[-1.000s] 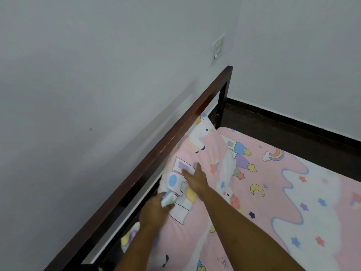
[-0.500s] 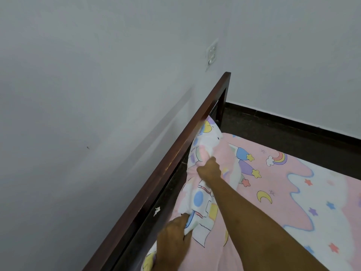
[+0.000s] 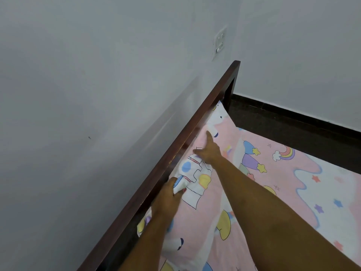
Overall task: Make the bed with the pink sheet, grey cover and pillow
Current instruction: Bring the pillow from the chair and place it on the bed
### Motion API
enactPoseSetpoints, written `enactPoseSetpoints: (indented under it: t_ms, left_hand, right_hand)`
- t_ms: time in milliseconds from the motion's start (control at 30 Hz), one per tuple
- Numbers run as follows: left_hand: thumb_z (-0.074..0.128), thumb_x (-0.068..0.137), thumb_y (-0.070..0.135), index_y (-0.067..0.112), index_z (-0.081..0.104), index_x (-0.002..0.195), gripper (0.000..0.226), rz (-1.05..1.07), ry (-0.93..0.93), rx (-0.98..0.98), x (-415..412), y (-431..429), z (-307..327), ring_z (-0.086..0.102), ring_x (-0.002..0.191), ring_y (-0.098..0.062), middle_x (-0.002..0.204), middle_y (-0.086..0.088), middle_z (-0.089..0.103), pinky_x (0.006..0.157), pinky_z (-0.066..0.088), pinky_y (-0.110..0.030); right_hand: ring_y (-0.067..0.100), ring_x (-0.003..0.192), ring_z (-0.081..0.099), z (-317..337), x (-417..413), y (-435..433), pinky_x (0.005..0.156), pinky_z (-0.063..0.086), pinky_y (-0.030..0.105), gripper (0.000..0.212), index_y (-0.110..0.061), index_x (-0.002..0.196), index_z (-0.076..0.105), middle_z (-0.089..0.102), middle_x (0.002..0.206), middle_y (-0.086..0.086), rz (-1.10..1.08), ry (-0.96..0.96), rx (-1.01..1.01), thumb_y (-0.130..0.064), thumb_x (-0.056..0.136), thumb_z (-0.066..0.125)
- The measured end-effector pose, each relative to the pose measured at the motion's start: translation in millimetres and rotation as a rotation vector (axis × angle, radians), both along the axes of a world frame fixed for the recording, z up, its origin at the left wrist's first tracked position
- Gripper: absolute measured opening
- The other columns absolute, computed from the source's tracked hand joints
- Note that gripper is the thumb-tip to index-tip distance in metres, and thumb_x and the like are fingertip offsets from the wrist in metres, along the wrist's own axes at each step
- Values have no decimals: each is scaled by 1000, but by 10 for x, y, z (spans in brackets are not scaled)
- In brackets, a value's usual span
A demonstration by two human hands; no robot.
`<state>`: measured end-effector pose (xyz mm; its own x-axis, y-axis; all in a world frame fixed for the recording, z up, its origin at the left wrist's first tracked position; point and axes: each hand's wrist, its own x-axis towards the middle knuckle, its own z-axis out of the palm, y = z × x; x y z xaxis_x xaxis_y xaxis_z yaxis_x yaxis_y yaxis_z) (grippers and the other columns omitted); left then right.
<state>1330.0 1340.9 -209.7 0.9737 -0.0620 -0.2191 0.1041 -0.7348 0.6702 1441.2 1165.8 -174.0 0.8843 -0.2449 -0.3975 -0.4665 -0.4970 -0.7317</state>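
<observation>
one bunched fold of pink sheet fills the left hand; right hand presses flat beyond.

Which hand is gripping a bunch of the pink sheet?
The left hand, beside the bed rail: its fingers curl round a fold of the pink sheet. The right hand presses it with fingers stretched out.

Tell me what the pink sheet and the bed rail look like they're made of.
Pink sheet: thin printed cloth, perhaps cotton, matte; it bunches and creases in the left hand. Bed rail: probably dark-stained wood, glossy; streaky reflections show along it.
</observation>
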Motion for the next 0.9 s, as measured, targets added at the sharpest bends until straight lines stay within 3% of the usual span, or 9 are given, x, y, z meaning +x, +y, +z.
enactPoseSetpoints:
  t_ms: [133, 300, 433, 533, 600, 667, 733, 800, 900]
  left_hand:
    - [64, 83, 50, 30, 52, 125, 48, 71, 172, -209, 7, 63, 14, 63, 102, -10, 112, 10, 66, 91, 52, -39]
    - [63, 82, 51, 29, 52, 125, 50, 146, 204, -204, -55, 55, 45, 62, 99, -10, 112, 9, 65, 89, 54, -38]
    - [50, 87, 56, 23, 49, 128, 52, 176, 111, 39, -163, 40, 88, 62, 102, -14, 116, 4, 64, 80, 50, -27]
    - [40, 99, 41, 18, 47, 131, 40, 208, -35, 367, -252, -10, 168, 60, 107, -13, 120, 1, 63, 81, 48, -23]
    - [45, 98, 31, 20, 38, 140, 44, 178, -106, 503, -317, -64, 208, 57, 115, -16, 128, 0, 58, 85, 48, -25]
    - [65, 86, 25, 18, 40, 141, 60, 136, -151, 558, -399, -118, 250, 59, 112, -23, 127, -6, 59, 81, 52, -32]
    - [86, 60, 16, 11, 56, 130, 76, 57, -170, 590, -462, -159, 244, 65, 99, -32, 115, -15, 65, 73, 55, -41]
    - [92, 43, 11, 9, 64, 120, 82, 13, -206, 666, -552, -188, 254, 66, 95, -37, 112, -20, 66, 71, 55, -49]
    - [90, 42, 9, 10, 64, 121, 83, -8, -247, 666, -727, -229, 293, 62, 106, -39, 120, -22, 62, 81, 51, -56]
  right_hand:
    - [38, 111, 54, -122, -101, 167, 99, 41, 42, 78, -29, 152, 6, 45, 126, 21, 102, -64, -114, -28, 94, 57]
    - [41, 129, 39, -146, -262, 340, 106, 34, 40, 52, -26, 149, 24, 13, 154, 17, 243, -95, -335, -17, 101, 39]
    - [37, 134, 35, -300, -463, 327, 107, 35, 38, 59, -35, 149, 23, 7, 158, 12, 354, -116, -350, -9, 98, 40]
    - [39, 135, 33, -371, -630, 273, 108, 32, 39, 63, -40, 150, 10, 6, 159, 12, 425, -106, -326, -14, 99, 39]
    - [37, 140, 25, -391, -750, 233, 111, 27, 40, 67, -39, 150, 3, 6, 159, 14, 468, -79, -310, -16, 99, 39]
    - [36, 141, 23, -392, -878, 180, 111, 25, 41, 71, -39, 150, -1, 8, 158, 13, 495, -56, -291, -12, 98, 39]
    - [35, 142, 24, -385, -1009, 117, 111, 25, 40, 75, -41, 150, -1, 9, 158, 10, 504, -32, -258, -10, 95, 41]
    - [33, 143, 21, -348, -1156, 45, 112, 23, 40, 75, -42, 150, -1, 8, 159, 8, 515, -13, -242, -11, 96, 41]
    - [34, 144, 17, -299, -1378, -46, 114, 19, 43, 75, -39, 150, -3, 6, 160, 8, 525, 25, -255, -13, 97, 43]
